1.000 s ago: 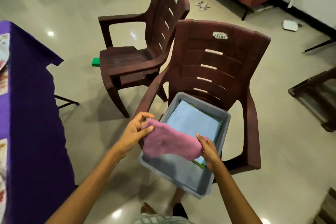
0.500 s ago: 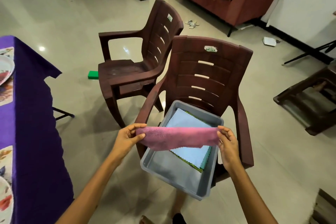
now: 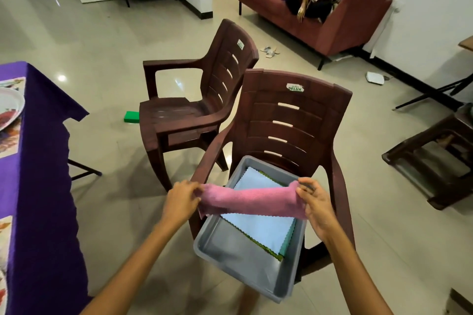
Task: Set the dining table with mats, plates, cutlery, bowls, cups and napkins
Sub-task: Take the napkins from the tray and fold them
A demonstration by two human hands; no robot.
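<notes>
Napkin step. Pink napkin (image 3: 249,201): stretched above the grey tray (image 3: 238,261) on the chair (image 3: 289,120), left hand (image 3: 180,202) and right hand (image 3: 316,206) pinching its ends. Next, likely: carry to the purple table (image 3: 38,161).

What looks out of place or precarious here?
The grey tray of napkins sits on the near chair with its front end jutting past the seat edge. A green block and sandals lie on the floor.

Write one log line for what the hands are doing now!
left hand: pinches pink napkin | right hand: pinches other end | napkin above grey tray
</notes>
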